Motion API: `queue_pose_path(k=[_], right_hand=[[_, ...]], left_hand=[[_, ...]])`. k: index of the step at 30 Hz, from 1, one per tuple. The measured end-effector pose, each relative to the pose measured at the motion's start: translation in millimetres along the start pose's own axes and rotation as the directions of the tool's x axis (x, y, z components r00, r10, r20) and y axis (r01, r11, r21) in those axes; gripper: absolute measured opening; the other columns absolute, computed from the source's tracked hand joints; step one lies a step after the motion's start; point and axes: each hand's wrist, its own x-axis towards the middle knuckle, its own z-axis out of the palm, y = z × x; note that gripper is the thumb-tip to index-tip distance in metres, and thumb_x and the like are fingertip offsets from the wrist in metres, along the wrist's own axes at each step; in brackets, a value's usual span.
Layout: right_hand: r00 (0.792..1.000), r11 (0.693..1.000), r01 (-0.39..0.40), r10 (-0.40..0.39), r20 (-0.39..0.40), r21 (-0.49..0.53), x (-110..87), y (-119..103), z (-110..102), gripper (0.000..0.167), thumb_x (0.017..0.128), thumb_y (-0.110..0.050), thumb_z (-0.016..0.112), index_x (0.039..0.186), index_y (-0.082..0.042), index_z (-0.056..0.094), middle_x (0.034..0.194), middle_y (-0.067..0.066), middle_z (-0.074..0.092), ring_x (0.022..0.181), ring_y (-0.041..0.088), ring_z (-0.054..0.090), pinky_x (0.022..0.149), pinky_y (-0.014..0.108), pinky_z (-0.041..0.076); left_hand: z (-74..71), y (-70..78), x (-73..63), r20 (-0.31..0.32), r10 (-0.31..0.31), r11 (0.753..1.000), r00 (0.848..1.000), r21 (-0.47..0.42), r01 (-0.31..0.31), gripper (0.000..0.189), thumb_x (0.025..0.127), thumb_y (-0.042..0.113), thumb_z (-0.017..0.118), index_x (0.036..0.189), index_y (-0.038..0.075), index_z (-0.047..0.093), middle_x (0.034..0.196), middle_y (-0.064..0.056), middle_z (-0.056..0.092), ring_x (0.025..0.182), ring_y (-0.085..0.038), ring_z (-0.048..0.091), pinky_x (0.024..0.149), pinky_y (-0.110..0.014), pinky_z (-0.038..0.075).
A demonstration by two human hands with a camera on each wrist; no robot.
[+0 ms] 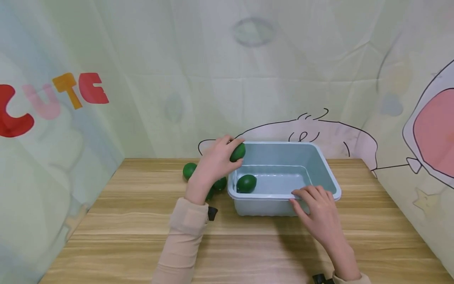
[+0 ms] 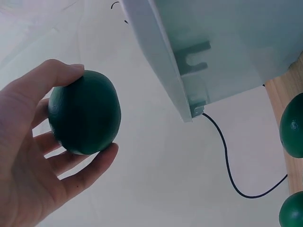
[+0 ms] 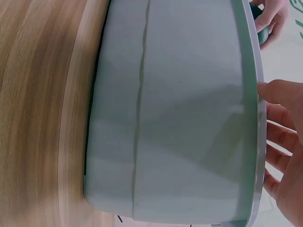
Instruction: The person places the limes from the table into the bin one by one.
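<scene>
My left hand [image 1: 219, 157] holds a dark green lime [image 1: 238, 152] between thumb and fingers, above the left rim of a pale blue plastic bin [image 1: 283, 197]. In the left wrist view, the held lime [image 2: 85, 112] stands apart from the bin wall [image 2: 227, 52]. Inside the bin's front left corner lies another lime [image 1: 246, 184]. My right hand [image 1: 320, 213] grips the bin's front rim near the right corner, fingers over the edge and thumb on the outer side. The right wrist view shows that hand [image 3: 286, 127] at the rim [image 3: 259, 118].
Left of the bin, several more limes rest on the wooden table [image 1: 134, 221], partly hidden behind the left forearm; one lime [image 1: 189, 170] shows at the back. A printed cloth backdrop [image 1: 159, 98] hangs around the back and sides of the table.
</scene>
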Motion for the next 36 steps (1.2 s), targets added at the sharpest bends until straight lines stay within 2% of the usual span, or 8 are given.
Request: queue_pose_path(k=[4,11,16,25,31,36], right_hand=[[1.0,1.0,0.0,0.0,0.0,0.0,0.6,-0.3,-0.2,0.02,0.075,-0.014,0.076,0.094,-0.009,0.072,0.087,0.003,0.064,0.084,0.022,0.052,0.072,0.036,0.035],[1.0,1.0,0.007,-0.007,-0.007,0.001,1.1,-0.3,-0.1,0.02,0.075,-0.014,0.076,0.094,-0.009,0.072,0.087,0.003,0.064,0.083,0.022,0.053,0.072,0.037,0.035],[1.0,1.0,0.005,-0.005,-0.004,-0.002,1.2,-0.5,0.2,0.019,0.075,-0.014,0.076,0.093,-0.009,0.072,0.087,0.003,0.064,0.083,0.022,0.053,0.072,0.037,0.035],[1.0,1.0,-0.006,0.006,0.009,-0.001,1.3,-1.9,-0.6,0.019,0.076,-0.014,0.077,0.093,-0.009,0.072,0.087,0.003,0.064,0.082,0.022,0.052,0.072,0.037,0.035],[0.999,1.0,-0.021,0.021,0.024,-0.003,1.3,-2.3,-1.2,0.019,0.076,-0.014,0.077,0.093,-0.009,0.072,0.087,0.003,0.064,0.083,0.022,0.052,0.073,0.037,0.035],[0.999,1.0,-0.022,0.023,0.027,-0.005,1.1,-2.2,-1.5,0.019,0.076,-0.014,0.078,0.093,-0.009,0.072,0.087,0.003,0.064,0.084,0.022,0.052,0.073,0.037,0.036]], left_hand=[[2.1,2.3,4.3,0.004,0.014,1.0,1.0,0.006,-0.014,0.052,0.089,0.03,0.064,0.139,0.022,0.05,0.122,-0.005,0.057,0.107,-0.023,0.055,0.08,-0.038,0.053],[4.1,8.6,11.2,0.04,0.049,0.998,0.998,0.036,-0.05,0.053,0.09,0.031,0.062,0.14,0.02,0.049,0.126,-0.006,0.056,0.107,-0.024,0.055,0.085,-0.038,0.052],[5.4,14.1,15.9,0.056,0.062,0.997,0.997,0.048,-0.065,0.053,0.09,0.032,0.062,0.14,0.022,0.049,0.129,-0.005,0.056,0.111,-0.022,0.055,0.083,-0.038,0.053],[9.5,24.7,23.5,0.076,0.105,0.993,0.992,0.04,-0.108,0.052,0.09,0.031,0.062,0.139,0.022,0.049,0.125,-0.004,0.056,0.102,-0.019,0.052,0.077,-0.032,0.051],[13.0,33.4,28.7,0.084,0.152,0.986,0.985,0.053,-0.156,0.051,0.09,0.032,0.063,0.138,0.022,0.05,0.121,-0.004,0.057,0.098,-0.019,0.053,0.077,-0.03,0.051],[15.4,42.5,32.6,0.121,0.179,0.982,0.976,0.031,-0.184,0.052,0.09,0.03,0.063,0.139,0.02,0.05,0.123,-0.004,0.056,0.101,-0.02,0.052,0.078,-0.031,0.051]])
